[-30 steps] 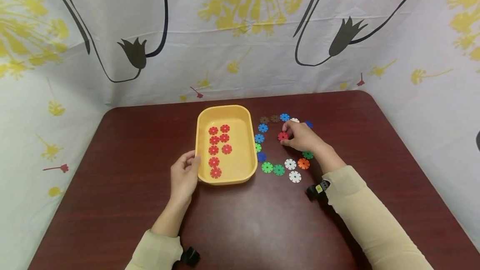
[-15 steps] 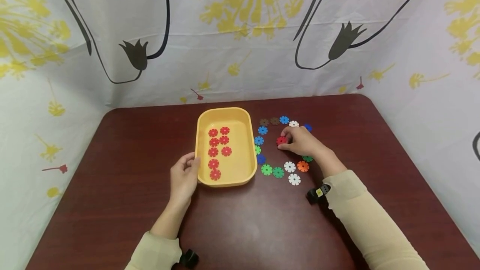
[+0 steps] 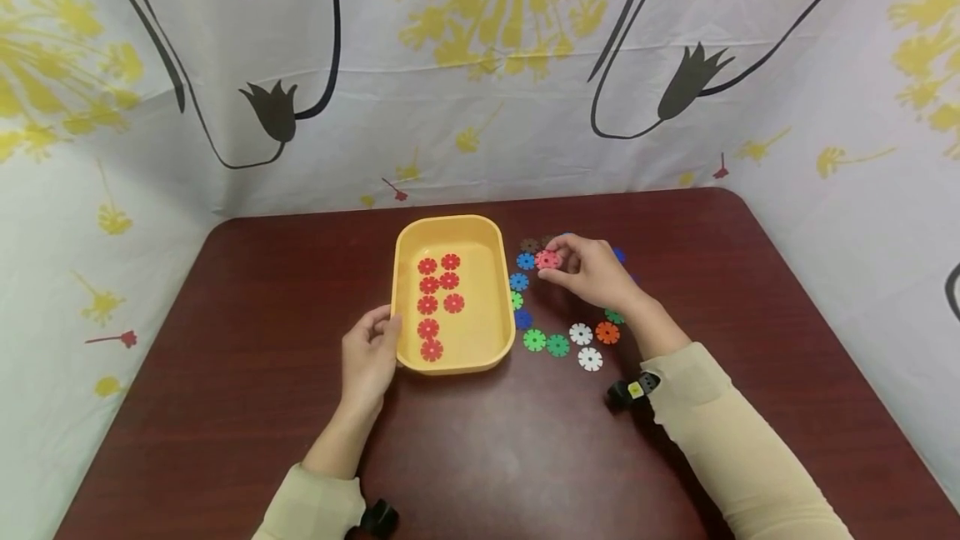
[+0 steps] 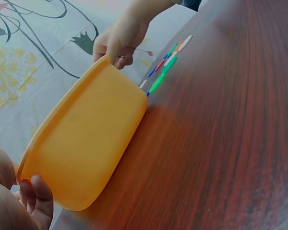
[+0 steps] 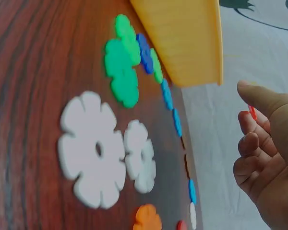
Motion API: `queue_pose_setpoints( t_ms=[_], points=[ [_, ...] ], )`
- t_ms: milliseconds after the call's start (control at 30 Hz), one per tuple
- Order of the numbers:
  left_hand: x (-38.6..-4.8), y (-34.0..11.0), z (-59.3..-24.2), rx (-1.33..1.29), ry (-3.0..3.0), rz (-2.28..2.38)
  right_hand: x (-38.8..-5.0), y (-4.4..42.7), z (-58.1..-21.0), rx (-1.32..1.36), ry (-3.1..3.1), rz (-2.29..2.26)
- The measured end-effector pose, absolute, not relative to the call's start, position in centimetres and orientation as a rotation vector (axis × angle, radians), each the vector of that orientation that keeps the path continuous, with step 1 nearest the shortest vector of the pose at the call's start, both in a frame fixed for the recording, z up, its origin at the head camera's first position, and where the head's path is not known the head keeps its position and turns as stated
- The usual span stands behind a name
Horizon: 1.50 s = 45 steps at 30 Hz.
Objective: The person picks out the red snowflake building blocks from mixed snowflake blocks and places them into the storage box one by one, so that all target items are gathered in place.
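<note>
My left hand (image 3: 369, 357) grips the left rim of a yellow plastic tray (image 3: 483, 323). In the left wrist view, the fingers curl under the rim of the tray (image 4: 86, 139). Several red notched discs (image 3: 427, 305) lie flat inside, toward its left side. To the right of the tray, above the table, my right hand (image 3: 600, 275) pinches one red notched disc (image 3: 547, 260) between thumb and fingers. Only a thin red edge of the disc (image 5: 252, 112) shows in the right wrist view, the thumb covering most of it.
Loose discs form a rough ring right of the tray: blue (image 3: 519, 282), green (image 3: 557, 346), white (image 3: 590, 359), orange (image 3: 607, 332) and brown (image 3: 529, 246). My right hand hides part of it. A patterned cloth (image 3: 480, 165) hangs behind the dark red table (image 3: 300, 273).
My right hand has picked the red disc off the table inside the ring and raised it up and left toward the tray. The left hand and tray have stayed put.
</note>
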<state>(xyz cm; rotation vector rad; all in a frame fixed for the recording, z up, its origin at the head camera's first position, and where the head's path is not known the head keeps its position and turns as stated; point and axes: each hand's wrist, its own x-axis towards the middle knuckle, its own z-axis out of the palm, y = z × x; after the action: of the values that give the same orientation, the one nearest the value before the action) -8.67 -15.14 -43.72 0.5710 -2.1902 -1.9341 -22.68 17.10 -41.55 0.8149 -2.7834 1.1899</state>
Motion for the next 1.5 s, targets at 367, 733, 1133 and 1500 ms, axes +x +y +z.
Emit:
queue_pose_setpoints(
  t_ms=[367,733,1133,1500],
  points=[
    [-8.6,-14.9,-43.9,0.548,-2.156,-1.929,-22.3,15.8,-41.6,0.917,-2.634,1.268],
    [-8.6,-14.9,-43.8,0.559,-2.159,-1.895,-21.7,14.0,-41.4,0.947,-2.671,1.340],
    [-8.6,-14.6,-44.0,0.569,-2.170,-1.886,-21.1,12.4,-41.2,0.994,-2.617,1.367],
    [-8.6,-14.7,-43.8,0.553,-2.164,-1.885,-20.9,10.3,-40.7,1.111,-2.594,1.371]
  ],
)
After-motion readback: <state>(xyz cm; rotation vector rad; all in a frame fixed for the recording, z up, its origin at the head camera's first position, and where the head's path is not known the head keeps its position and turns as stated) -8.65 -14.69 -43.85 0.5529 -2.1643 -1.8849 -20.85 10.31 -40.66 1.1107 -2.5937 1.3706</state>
